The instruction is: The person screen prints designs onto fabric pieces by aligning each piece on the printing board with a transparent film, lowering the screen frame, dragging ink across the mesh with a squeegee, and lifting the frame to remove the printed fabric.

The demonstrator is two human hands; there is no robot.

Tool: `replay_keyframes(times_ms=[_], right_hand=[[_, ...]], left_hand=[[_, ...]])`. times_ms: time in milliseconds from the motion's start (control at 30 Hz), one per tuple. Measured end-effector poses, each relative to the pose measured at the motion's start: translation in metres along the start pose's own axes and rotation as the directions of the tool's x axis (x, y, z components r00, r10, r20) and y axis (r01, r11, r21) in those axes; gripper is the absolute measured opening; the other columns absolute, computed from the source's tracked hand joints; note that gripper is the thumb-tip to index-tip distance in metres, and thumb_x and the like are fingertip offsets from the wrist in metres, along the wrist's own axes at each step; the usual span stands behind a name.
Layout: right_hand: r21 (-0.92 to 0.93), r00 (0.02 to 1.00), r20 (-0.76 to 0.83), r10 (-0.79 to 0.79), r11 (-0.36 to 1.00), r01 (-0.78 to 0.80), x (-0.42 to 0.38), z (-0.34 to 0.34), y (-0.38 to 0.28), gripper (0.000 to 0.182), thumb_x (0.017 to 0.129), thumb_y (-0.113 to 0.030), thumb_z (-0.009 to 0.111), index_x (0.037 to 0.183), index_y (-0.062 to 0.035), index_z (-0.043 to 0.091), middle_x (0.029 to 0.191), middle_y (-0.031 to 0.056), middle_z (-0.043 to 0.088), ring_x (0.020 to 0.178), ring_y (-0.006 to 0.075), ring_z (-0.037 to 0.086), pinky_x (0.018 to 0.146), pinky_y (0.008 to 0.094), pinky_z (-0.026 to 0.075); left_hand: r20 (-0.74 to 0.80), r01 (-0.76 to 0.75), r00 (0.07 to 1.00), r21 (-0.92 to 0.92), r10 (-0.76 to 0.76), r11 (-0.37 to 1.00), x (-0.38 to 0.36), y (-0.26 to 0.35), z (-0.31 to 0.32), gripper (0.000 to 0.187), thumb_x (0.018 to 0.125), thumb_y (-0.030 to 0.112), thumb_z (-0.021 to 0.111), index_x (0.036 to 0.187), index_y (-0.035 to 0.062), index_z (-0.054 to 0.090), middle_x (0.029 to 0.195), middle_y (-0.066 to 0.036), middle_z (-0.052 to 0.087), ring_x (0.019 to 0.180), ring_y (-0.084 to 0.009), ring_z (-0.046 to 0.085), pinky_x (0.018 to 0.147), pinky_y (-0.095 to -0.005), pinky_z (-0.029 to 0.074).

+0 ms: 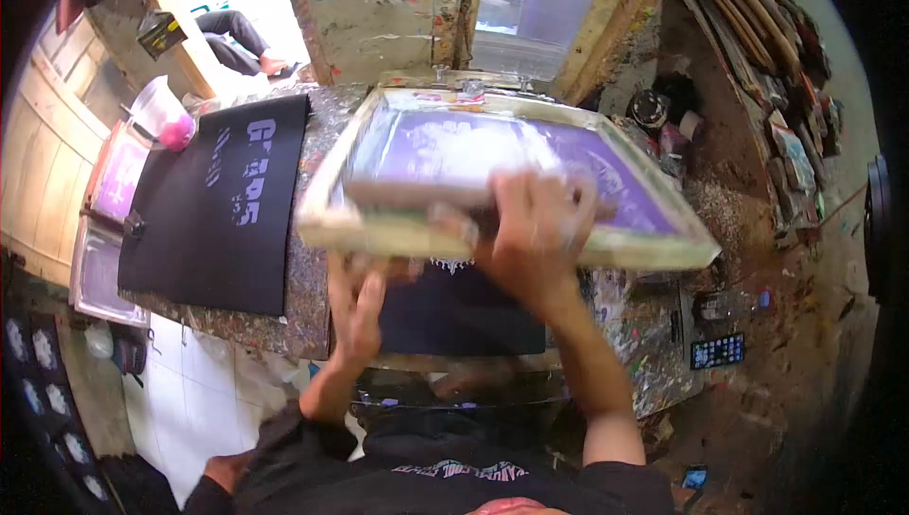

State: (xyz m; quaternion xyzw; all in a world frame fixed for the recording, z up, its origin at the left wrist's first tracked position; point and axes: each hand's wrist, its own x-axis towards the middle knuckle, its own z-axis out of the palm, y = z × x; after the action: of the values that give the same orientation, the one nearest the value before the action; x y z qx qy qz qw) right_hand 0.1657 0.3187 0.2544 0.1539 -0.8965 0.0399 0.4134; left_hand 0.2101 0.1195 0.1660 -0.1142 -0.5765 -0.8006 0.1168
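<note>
A wooden-framed printing screen point(653, 255) with purple mesh is tilted, its near edge raised above the bench. My right hand point(542, 231) is closed around a squeegee point(407, 195) lying across the near part of the screen; both are blurred. White ink point(473, 146) covers the middle of the mesh. My left hand point(358, 321) is just below the screen's near left edge, thumb pointing up, its other fingers smeared by motion. Under the screen lies a black fabric piece point(464, 316) with a white print partly showing.
Left on the bench is a black printed panel point(208, 221), with a plastic cup point(169, 115) behind it. A phone point(718, 352) lies at the right. Stacked screens point(757, 23) lean far right. A seated person's leg point(237, 37) shows beyond the doorway.
</note>
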Motion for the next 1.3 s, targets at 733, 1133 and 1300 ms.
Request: replay_keyframes(times_ms=[733,1133,1300], right_hand=[[-0.030,0.955,0.253,0.158,0.987,-0.156,0.249,0.012,0.079,0.088,0.082,-0.079,0.052,0.102,0.0039,0.072,0.099,0.0279,0.071,0.099,0.0432,0.069,0.089,0.0515,0.052],[-0.008,0.933,0.328,0.150,0.988,-0.156,0.250,0.013,0.085,0.090,0.081,-0.080,0.050,0.103,0.0049,0.070,0.098,0.0297,0.070,0.096,0.0421,0.069,0.086,0.0494,0.051],[-0.027,0.928,0.344,0.142,0.990,-0.141,0.238,0.005,0.076,0.089,0.079,-0.083,0.050,0.101,-0.0005,0.074,0.093,0.0279,0.071,0.092,0.0413,0.071,0.085,0.0494,0.053]], left_hand=[[-0.395,0.040,0.451,0.905,0.800,0.424,0.102,0.026,-0.231,0.011,0.094,0.007,0.065,0.103,0.0016,0.068,0.096,-0.009,0.070,0.089,-0.0180,0.065,0.082,-0.0320,0.051],[-0.251,0.447,0.552,0.894,0.795,-0.027,-0.028,-0.018,-0.236,0.040,0.088,0.009,0.065,0.126,0.0013,0.054,0.132,-0.024,0.049,0.121,-0.0413,0.051,0.099,-0.0491,0.044],[0.682,-0.688,0.685,0.490,0.257,0.535,-0.015,-0.138,0.109,0.048,0.093,0.024,0.059,0.139,0.0103,0.054,0.141,-0.017,0.053,0.139,-0.0348,0.039,0.117,-0.0511,0.027]])
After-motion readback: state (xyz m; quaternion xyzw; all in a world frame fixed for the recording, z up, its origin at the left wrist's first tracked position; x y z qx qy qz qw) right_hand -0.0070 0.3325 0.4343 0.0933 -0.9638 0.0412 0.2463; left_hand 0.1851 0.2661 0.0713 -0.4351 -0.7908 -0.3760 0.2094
